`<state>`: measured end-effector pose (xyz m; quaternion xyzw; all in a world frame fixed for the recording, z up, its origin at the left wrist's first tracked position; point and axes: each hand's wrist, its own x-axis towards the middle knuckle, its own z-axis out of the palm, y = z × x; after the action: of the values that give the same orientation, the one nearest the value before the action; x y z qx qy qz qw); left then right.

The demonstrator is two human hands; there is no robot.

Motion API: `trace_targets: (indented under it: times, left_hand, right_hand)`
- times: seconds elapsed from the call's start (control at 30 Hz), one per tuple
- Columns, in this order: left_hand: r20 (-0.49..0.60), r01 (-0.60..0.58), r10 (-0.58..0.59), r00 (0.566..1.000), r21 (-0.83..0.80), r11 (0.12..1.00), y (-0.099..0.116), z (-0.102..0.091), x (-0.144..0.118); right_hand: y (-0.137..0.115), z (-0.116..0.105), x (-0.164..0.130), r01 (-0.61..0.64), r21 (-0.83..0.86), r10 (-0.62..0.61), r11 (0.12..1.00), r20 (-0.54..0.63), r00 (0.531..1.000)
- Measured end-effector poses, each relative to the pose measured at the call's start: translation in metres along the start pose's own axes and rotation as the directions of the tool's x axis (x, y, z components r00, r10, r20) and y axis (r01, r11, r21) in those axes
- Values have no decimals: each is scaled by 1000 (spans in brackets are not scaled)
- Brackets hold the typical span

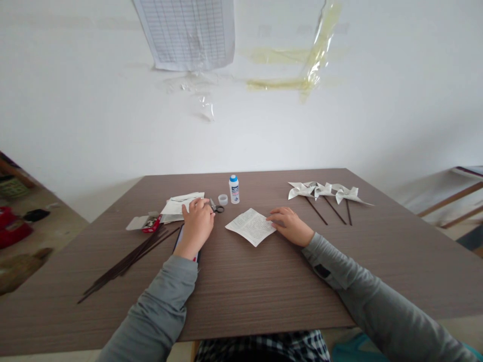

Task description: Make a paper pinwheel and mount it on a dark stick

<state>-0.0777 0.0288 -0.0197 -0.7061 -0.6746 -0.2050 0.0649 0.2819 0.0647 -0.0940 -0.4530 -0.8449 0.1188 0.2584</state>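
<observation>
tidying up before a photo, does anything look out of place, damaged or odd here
Mainly the tape on the wall: yellowed, partly peeling strips that hold no sheet. The sticks lie in a loose, uneven fan. I see nothing spilled, and the square sheet at the right hand looks untorn.

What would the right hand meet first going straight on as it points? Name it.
The paper; the right hand overlaps its edge in the picture, though whether they touch is hard to tell.

Brown table | on it: paper square | white bottle | three pinwheels | dark sticks
</observation>
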Motion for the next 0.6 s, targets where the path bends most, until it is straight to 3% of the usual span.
trace_targets:
  times: [0.23,0.43,0.6]
  left_hand:
    - [-130,-152,139,982,-102,983,14,-4,-6]
    - [-222,-330,294,930,-151,932,24,6,-16]
    - [-225,-440,402,888,-160,883,32,18,-22]
  right_hand:
    - [-4,-2,5,-1,27,1,1000,-7,1000]
    - [-10,-6,7,-1,48,3,999,-40,999]
    - [-18,-7,9,16,135,-1,991,-115,993]
